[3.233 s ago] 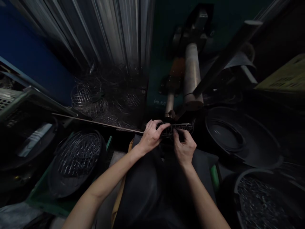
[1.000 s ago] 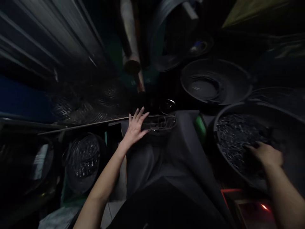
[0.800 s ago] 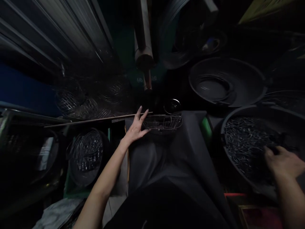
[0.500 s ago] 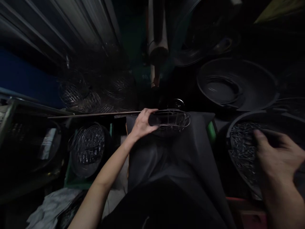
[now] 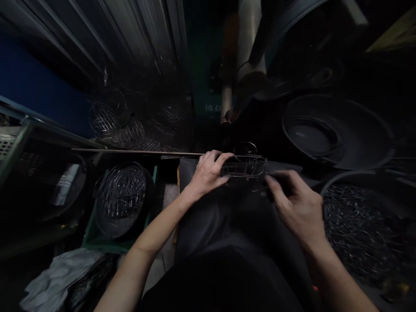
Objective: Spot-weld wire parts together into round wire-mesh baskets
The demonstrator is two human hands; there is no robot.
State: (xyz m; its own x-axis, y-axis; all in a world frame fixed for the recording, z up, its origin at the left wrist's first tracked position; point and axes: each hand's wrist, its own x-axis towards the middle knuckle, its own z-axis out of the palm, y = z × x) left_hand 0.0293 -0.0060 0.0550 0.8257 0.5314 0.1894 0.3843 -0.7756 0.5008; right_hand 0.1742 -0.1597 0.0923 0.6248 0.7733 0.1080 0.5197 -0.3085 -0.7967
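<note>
A wire basket (image 5: 248,167) of thin shiny rods lies sideways over the dark cloth in front of me. My left hand (image 5: 209,171) grips its left end, thumb below and fingers above. Just right of the basket is my right hand (image 5: 294,201), thumb and fingers pinched together; whatever is between the fingertips is too small and dark to name. A round wire ring (image 5: 246,148) shows just behind the basket. To the right of my right hand stands a wide basin (image 5: 328,184) holding many small bent wire pieces (image 5: 357,229).
Wire baskets (image 5: 117,125) are heaped at the back left. A tub of wire parts (image 5: 130,190) sits in a green crate (image 5: 107,246) on the left. At the back right is a large dark basin (image 5: 360,125). A pale upright pipe (image 5: 248,39) rises ahead.
My right hand has moved left from over the basin of wire pieces to the basket's right end. My left hand keeps its grip on the basket. The view has shifted slightly.
</note>
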